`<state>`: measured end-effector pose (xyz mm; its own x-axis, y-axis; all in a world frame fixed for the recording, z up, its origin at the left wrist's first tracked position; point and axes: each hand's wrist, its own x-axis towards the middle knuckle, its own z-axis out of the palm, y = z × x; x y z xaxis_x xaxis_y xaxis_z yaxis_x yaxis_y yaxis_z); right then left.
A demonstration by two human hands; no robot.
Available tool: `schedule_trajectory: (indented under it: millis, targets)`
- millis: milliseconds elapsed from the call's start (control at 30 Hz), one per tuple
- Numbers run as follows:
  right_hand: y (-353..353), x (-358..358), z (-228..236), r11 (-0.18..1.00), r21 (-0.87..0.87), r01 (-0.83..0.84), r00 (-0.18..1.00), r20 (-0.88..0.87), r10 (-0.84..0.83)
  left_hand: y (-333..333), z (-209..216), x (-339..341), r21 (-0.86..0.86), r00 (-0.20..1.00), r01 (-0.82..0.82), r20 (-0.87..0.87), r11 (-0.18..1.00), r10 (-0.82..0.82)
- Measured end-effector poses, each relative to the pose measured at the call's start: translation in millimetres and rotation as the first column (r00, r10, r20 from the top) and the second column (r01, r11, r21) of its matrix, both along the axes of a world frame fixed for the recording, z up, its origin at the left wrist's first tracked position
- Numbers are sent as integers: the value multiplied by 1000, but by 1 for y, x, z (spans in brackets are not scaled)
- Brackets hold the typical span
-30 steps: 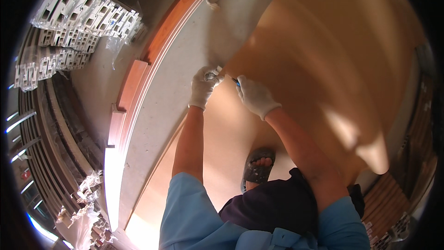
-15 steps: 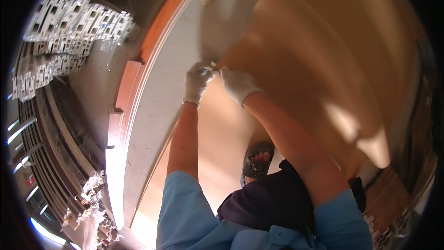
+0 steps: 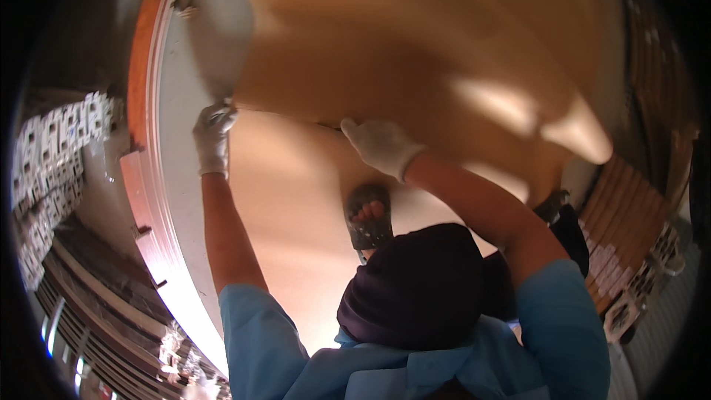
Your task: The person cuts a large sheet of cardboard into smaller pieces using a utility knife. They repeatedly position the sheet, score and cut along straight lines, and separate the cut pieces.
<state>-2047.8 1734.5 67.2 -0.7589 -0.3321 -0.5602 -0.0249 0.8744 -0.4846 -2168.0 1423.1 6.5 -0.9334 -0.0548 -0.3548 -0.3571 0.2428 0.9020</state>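
A large brown sheet [image 3: 355, 44] spreads out ahead, its far part bulging and streaked with light; I cannot tell whether it is paper or thin board. An edge crosses it between my hands, with a narrow dark gap beside my right hand. My left hand [image 3: 213, 137], in a white glove, is closed at the sheet's left corner, its fingertips pinched there. My right hand [image 3: 381, 148], gloved too, is closed on the edge further right, thumb on top and the other fingers partly hidden. Paler brown surface [image 3: 289, 207] lies under my arms.
A long orange-brown profile [image 3: 152, 67] with white edging runs along the left. Beyond it are stacked white hollow profiles [image 3: 59, 148] and dark long bars [image 3: 96, 304]. My sandalled foot [image 3: 369, 215] rests on the pale brown surface. Brown slats [image 3: 622, 215] lie at the right.
My hands were close together at the corner; now they are well apart along the edge. The view has shifted, so the left-side profiles appear further left and my knee shows more.
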Motion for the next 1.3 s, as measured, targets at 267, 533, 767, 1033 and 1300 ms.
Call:
schedule_trajectory:
  millis: [267, 533, 767, 1033, 1300]
  targets:
    - [118, 100, 18, 974, 223, -38, 996, 90, 18, -13, -16, -6, -78, 997, 79, 19, 994, -78]
    - [188, 169, 2, 965, 260, -41, 999, 30, 34, 66, 31, 24, -815, 802, -140, -427, 562, -418]
    - [179, 168, 14, 941, 336, -44, 999, 34, 35, 301, 22, 167, -776, 289, 511, -251, 370, -924]
    - [197, 174, 15, 950, 306, -64, 998, 23, 60, 311, 9, 173, -831, 271, 450, -221, 326, -937]
    - [354, 298, 43, 810, 582, 78, 950, 204, -237, 317, 5, 175, -869, 204, 424, -183, 256, -962]
